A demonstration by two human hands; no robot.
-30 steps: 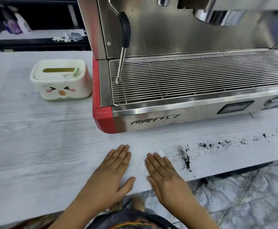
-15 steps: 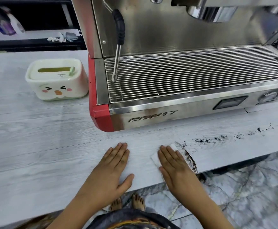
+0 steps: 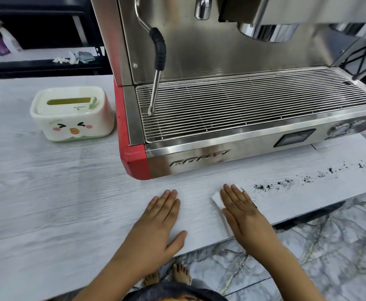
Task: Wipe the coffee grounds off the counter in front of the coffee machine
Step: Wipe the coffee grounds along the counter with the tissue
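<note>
A steel coffee machine (image 3: pixel 232 118) with a red corner stands on the pale wood-grain counter (image 3: pixel 47 203). Dark coffee grounds (image 3: pixel 284 183) lie scattered in a line on the counter in front of the machine's right half. My right hand (image 3: pixel 242 207) lies flat with fingers together, pressing a white tissue (image 3: pixel 217 199) onto the counter at the left end of the grounds. The hand hides most of the tissue. My left hand (image 3: pixel 162 220) rests flat on the bare counter to the left, fingers spread slightly, holding nothing.
A white tissue box (image 3: pixel 72 115) with a cartoon face sits left of the machine. The steam wand (image 3: pixel 157 68) hangs over the drip grate. The counter's front edge (image 3: pixel 308 216) runs diagonally just right of my right hand, with marble floor (image 3: pixel 308 257) below.
My right hand has slid the tissue rightward along the counter over the thick streak of grounds, which is now under the hand. My left hand stayed flat in place.
</note>
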